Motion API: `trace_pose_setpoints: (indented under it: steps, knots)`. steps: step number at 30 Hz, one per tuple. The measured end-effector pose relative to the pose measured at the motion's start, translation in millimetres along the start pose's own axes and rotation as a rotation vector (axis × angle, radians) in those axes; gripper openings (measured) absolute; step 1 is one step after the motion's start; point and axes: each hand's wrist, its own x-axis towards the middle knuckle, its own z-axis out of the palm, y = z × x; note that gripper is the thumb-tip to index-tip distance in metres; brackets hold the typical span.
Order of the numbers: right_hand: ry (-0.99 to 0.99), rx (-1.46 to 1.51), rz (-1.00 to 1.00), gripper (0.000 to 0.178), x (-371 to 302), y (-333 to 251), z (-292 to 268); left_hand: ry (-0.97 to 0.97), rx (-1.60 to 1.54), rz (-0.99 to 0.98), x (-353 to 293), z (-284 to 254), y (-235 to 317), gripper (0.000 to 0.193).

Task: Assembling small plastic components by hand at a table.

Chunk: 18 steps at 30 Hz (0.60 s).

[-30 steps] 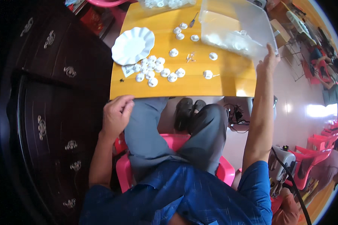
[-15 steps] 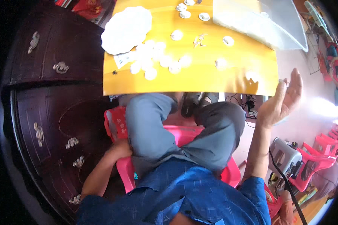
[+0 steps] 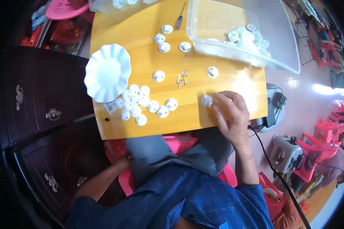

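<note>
Over the right part of the wooden table, my right hand [image 3: 233, 114] has its thumb and fingers spread apart, with nothing seen between them. Just left of its fingertips lies a small round white plastic piece [image 3: 207, 100]. My left hand [image 3: 122, 163] hangs low beside the pink chair and my thigh, its fingers hidden. Similar white discs cluster [image 3: 135, 101] on the table's left side, and one more disc [image 3: 159, 76] lies further right. Mid-table is a little pile of small metal parts [image 3: 183, 79]. A screwdriver [image 3: 179, 22] with a dark handle lies toward the far edge.
A white wavy-edged dish [image 3: 107, 72] stands at the table's left. The large clear plastic bin [image 3: 233, 47] at the far right holds many white pieces. Dark wooden drawers [image 3: 46, 91] flank the left side. A black cable [image 3: 269, 160] runs down on the right.
My right hand has come from beyond the table's right edge to over the tabletop, near a white disc. The view has shifted, showing more of the table's far side. My left hand stays low.
</note>
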Motion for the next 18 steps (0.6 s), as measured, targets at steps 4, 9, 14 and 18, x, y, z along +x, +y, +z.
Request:
trace_pose_setpoints:
  steps: [4, 9, 14, 18]
  knots:
    - [-0.056, -0.09, -0.062, 0.037, -7.4, -15.7, 9.0, -0.141, 0.216, 0.23, 44.1, -14.6, -8.6, 0.064]
    - [-0.056, -0.263, -0.206, 0.026, -12.8, -2.7, 29.3, -0.236, 0.678, 0.875, 77.6, -21.6, -44.4, 0.041]
    - [-0.027, -0.129, -0.15, 0.017, -11.1, -8.1, 30.6, 0.108, 0.782, 0.332, -82.4, -58.8, 99.5, 0.03]
    - [-0.057, -0.096, -0.151, 0.015, -4.3, -6.5, 33.5, 0.165, 0.778, 0.634, -183.4, -78.0, 155.9, 0.028]
